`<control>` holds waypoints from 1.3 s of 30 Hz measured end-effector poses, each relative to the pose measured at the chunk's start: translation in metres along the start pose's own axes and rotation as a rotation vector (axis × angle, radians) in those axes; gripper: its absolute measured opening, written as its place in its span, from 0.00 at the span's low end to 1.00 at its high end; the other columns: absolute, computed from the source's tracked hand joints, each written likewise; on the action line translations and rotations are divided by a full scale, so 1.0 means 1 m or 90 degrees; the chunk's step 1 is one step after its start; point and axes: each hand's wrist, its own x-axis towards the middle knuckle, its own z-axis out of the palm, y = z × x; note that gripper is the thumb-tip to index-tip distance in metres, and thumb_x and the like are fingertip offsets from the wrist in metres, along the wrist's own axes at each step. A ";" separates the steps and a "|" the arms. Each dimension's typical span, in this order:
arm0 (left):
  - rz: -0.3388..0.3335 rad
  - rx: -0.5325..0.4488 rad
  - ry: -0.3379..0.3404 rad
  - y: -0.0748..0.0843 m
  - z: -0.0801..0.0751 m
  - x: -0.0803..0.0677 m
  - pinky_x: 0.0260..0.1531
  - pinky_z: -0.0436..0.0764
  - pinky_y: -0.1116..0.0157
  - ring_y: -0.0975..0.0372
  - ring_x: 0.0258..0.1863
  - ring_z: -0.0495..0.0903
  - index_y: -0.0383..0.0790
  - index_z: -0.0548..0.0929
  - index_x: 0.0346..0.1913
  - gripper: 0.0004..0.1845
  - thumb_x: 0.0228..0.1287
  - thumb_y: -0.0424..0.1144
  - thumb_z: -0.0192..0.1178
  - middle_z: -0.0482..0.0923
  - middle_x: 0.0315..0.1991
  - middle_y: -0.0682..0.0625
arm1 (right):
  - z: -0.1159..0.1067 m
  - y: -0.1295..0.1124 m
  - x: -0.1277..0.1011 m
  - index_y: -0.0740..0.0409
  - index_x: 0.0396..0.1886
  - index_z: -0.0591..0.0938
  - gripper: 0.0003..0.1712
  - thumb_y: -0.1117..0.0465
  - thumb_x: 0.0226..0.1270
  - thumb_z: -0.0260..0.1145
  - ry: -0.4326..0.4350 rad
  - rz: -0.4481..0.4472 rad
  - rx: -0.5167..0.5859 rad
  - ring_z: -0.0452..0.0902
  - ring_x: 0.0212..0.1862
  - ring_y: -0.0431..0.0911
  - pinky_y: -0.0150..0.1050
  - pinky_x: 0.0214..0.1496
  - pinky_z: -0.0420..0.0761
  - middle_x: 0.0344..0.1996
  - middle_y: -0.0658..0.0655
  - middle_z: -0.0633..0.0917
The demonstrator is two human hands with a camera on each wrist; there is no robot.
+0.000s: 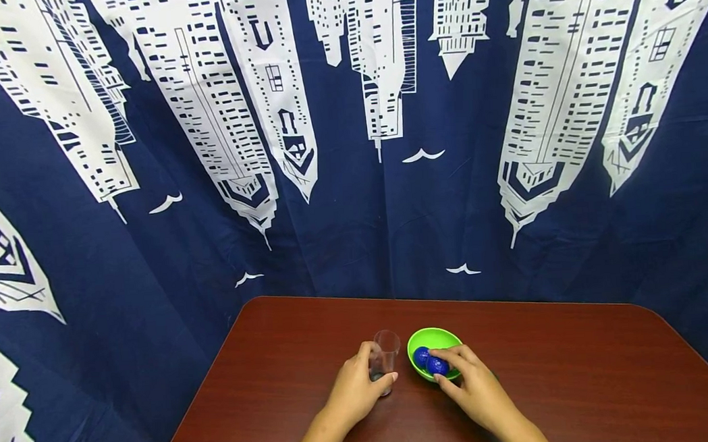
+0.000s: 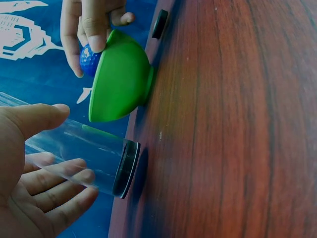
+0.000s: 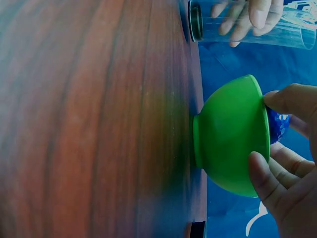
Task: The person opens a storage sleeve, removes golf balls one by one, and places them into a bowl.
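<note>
A person's right hand point(image 1: 476, 389) reaches into a small green bowl point(image 1: 434, 341) standing on a reddish-brown wooden tabletop point(image 1: 583, 383), its fingers point(image 1: 454, 358) curled over the near rim and pinching a blue ball point(image 1: 437, 365). A second blue ball point(image 1: 421, 356) lies just beside it inside the bowl, touching or nearly touching the first. In the left wrist view the ball point(image 2: 89, 58) shows between the fingertips point(image 2: 95, 37) at the bowl's point(image 2: 121, 79) mouth; the right wrist view shows the thumb point(image 3: 290, 99) above the ball point(image 3: 277, 126) and the other fingers below, against the bowl's point(image 3: 228, 139) outer wall.

Just left of the bowl, the left hand point(image 1: 355, 390) holds a clear plastic tumbler point(image 1: 385, 358) upright on the tabletop. The thumb point(image 2: 37, 116) lies on one side of the tumbler point(image 2: 84, 153) and the fingers point(image 2: 59, 181) wrap round the other, seen through the clear wall. The tumbler's dark base point(image 2: 126, 168) sits flat on the wood. Bowl and tumbler stand near each other but apart.

Behind the tabletop hangs a dark blue curtain point(image 1: 349, 147) printed with white skyscrapers and gulls.
</note>
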 end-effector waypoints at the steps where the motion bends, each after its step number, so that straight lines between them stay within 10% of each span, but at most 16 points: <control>1: -0.002 -0.004 -0.002 0.000 0.000 0.000 0.39 0.81 0.63 0.62 0.41 0.84 0.47 0.73 0.52 0.22 0.62 0.49 0.71 0.85 0.44 0.51 | 0.000 0.000 0.000 0.51 0.57 0.85 0.24 0.64 0.59 0.76 -0.006 0.005 0.003 0.73 0.34 0.38 0.27 0.32 0.75 0.43 0.47 0.79; 20: -0.029 -0.041 -0.017 -0.006 0.003 0.000 0.45 0.85 0.57 0.56 0.47 0.86 0.48 0.72 0.53 0.22 0.63 0.50 0.70 0.85 0.50 0.48 | -0.001 0.000 0.001 0.43 0.59 0.83 0.22 0.59 0.65 0.73 -0.099 0.106 0.052 0.75 0.40 0.39 0.27 0.34 0.79 0.44 0.46 0.78; 29: -0.027 -0.047 -0.015 -0.006 0.004 0.000 0.45 0.85 0.57 0.55 0.47 0.87 0.47 0.72 0.52 0.22 0.63 0.50 0.71 0.86 0.49 0.47 | 0.002 -0.006 0.001 0.41 0.59 0.84 0.18 0.56 0.71 0.68 -0.096 0.092 -0.040 0.79 0.50 0.39 0.41 0.50 0.83 0.47 0.41 0.79; 39: -0.042 -0.070 -0.019 -0.009 0.006 0.001 0.49 0.85 0.55 0.52 0.50 0.86 0.43 0.73 0.55 0.23 0.64 0.48 0.69 0.82 0.52 0.44 | 0.001 -0.010 0.002 0.45 0.53 0.88 0.16 0.62 0.68 0.70 -0.077 0.068 -0.112 0.76 0.36 0.34 0.31 0.40 0.80 0.46 0.45 0.82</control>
